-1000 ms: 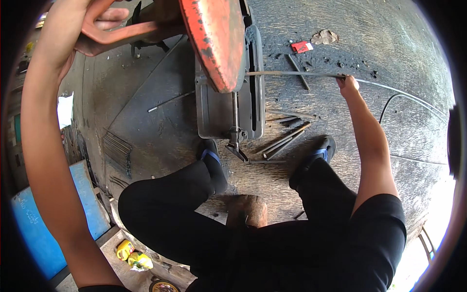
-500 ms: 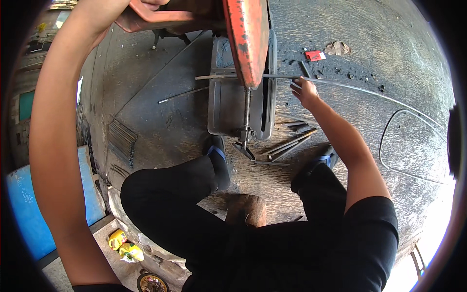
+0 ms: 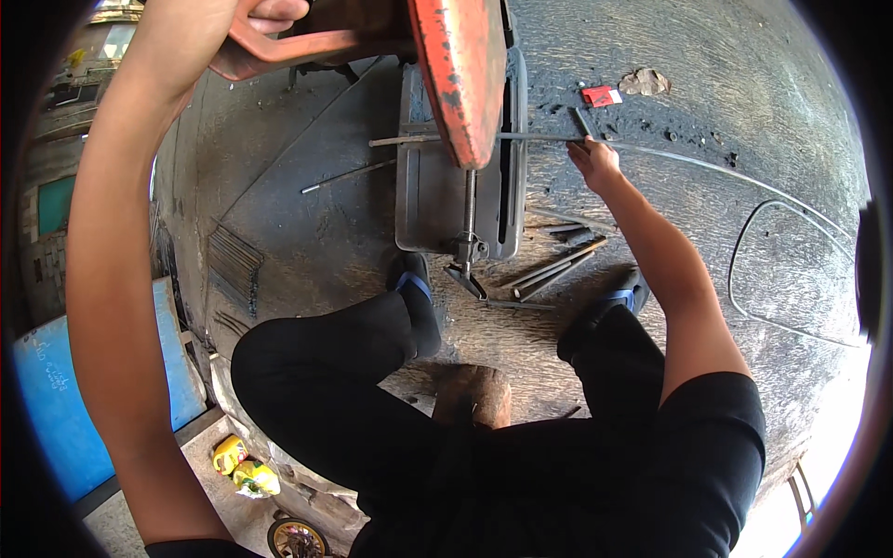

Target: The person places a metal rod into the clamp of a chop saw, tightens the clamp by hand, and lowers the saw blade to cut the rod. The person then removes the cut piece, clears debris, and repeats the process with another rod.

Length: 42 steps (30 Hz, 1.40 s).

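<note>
One left hand (image 3: pixel 276 14) and one right hand (image 3: pixel 600 166), two in all, are working at one red-guarded machine (image 3: pixel 460 84) and one long metal rod (image 3: pixel 544 138), as two blue-strapped sandals (image 3: pixel 414 282) and one brown block (image 3: pixel 472 395) are showing; also appearing are one short rod (image 3: pixel 349 177), one red-and-white packet (image 3: pixel 600 96), one dry leaf (image 3: pixel 646 82), two yellow packages (image 3: pixel 229 455), one blue panel (image 3: pixel 88 400) and one gold-rimmed wheel (image 3: pixel 296 538), while a stack of thin rods (image 3: pixel 235 260) is lying too tightly packed for counting
</note>
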Each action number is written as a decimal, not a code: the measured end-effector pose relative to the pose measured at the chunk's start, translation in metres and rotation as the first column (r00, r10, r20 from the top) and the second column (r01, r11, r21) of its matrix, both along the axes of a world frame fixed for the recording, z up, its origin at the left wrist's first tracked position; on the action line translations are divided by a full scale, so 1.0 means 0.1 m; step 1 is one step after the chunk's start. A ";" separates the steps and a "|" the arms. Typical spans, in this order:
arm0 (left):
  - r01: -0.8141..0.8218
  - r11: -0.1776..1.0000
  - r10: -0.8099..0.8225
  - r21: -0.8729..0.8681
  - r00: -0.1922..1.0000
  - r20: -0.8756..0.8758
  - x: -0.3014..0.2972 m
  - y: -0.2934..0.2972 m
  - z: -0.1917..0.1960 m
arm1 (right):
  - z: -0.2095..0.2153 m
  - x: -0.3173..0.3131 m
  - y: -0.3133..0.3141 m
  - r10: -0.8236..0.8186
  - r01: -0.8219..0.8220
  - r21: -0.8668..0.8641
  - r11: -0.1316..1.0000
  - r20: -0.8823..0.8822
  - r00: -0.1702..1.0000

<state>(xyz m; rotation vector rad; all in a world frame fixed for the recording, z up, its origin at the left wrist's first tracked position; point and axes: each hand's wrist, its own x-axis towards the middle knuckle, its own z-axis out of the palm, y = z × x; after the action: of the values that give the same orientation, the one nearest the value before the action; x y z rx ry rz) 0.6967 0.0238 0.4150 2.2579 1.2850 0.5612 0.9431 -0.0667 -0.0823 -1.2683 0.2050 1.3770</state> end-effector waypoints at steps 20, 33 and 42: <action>0.223 0.958 -0.258 0.181 0.945 0.202 -0.42 0.04 -0.26 | 1.75 -3.28 0.20 0.188 -0.731 0.057 0.679 0.950 0.249; -0.200 0.962 0.171 0.186 0.972 0.163 -2.59 0.46 -3.00 | 0.48 -4.16 0.99 0.270 -0.701 -0.523 0.485 0.852 -0.448; -0.475 0.233 0.922 -0.849 0.385 0.037 -3.21 0.07 -4.75 | 0.19 -4.34 1.34 0.160 -0.694 -0.647 0.315 0.757 -0.633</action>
<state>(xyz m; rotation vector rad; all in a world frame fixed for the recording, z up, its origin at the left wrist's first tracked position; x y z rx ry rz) 0.3757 0.0307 -0.0602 0.5420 1.7864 0.7430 0.5094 0.0670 -0.0636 -1.7224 -2.4125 0.5499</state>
